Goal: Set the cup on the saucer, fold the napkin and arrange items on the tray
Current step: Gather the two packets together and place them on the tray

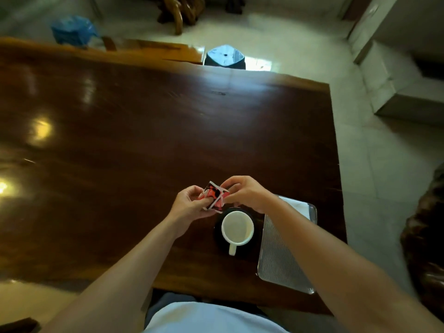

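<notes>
A white cup (237,229) stands upright on a dark saucer (218,233) on the wooden table, its handle pointing toward me. Just beyond the cup, both hands hold a small red, black and white patterned napkin (214,196) in the air. My left hand (189,205) grips its left side and my right hand (245,193) pinches its right edge. A ribbed metal tray (276,260) lies to the right of the saucer, partly covered by my right forearm. Something white (299,206) lies at the tray's far end.
The dark glossy table (144,131) spreads wide to the left and far side. Its right edge runs close past the tray, with tiled floor beyond. A dark stool (225,56) stands past the far edge. A blue bag (72,30) sits at the far left.
</notes>
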### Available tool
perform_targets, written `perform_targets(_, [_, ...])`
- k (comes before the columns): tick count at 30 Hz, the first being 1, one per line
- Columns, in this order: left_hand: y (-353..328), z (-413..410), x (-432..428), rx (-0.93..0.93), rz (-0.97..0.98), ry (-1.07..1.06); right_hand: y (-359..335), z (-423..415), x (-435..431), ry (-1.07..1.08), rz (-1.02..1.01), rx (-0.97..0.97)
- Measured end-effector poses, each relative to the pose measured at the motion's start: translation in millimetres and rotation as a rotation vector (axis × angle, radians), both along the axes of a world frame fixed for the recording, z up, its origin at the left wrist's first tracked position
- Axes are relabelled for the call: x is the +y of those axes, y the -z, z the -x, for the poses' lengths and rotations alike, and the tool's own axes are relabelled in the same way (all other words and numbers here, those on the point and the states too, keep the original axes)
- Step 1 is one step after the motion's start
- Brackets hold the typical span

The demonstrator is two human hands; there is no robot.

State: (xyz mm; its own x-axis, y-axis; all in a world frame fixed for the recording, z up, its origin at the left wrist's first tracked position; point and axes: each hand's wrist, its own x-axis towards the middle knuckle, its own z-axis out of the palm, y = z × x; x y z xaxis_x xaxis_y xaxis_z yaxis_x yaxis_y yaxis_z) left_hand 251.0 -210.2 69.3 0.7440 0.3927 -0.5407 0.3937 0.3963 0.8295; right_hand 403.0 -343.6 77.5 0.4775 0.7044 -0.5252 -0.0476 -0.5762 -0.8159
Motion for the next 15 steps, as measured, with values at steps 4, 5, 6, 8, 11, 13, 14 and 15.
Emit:
perform_targets(4, [-8.9, -3.1, -8.0, 0.004, -0.104, 0.152, -10.6, -1.2, -16.8, 0.123, -0.139, 0.182])
perform_targets(5, [-10.9, -4.5, -10.1, 0.025, -0.145, 0.191, -11.7, -0.1, -20.6, 0.132, -0.164, 0.228])
perform_targets(6, [-12.9, -6.0, -12.0, 0.05, -0.198, 0.223, -12.2, 1.6, -24.1, 0.132, -0.185, 0.268])
perform_targets(8, [-15.6, -8.7, -14.1, 0.098, -0.355, 0.265, -14.0, 6.0, -30.3, 0.116, -0.198, 0.299])
perform_targets(11, [-19.3, -10.2, -14.9, 0.13, -0.539, 0.295, -14.9, 13.4, -37.6, 0.113, -0.185, 0.286])
perform_targets(13, [-21.0, -11.4, -14.7, 0.131, -0.564, 0.277, -15.3, 15.8, -40.5, 0.131, -0.19, 0.306])
perform_targets(14, [-22.1, -11.7, -15.2, 0.127, -0.54, 0.241, -15.2, 16.3, -41.2, 0.14, -0.198, 0.321])
perform_targets(15, [-23.4, -11.8, -16.1, 0.122, -0.474, 0.177, -14.8, 16.7, -41.6, 0.15, -0.204, 0.331])
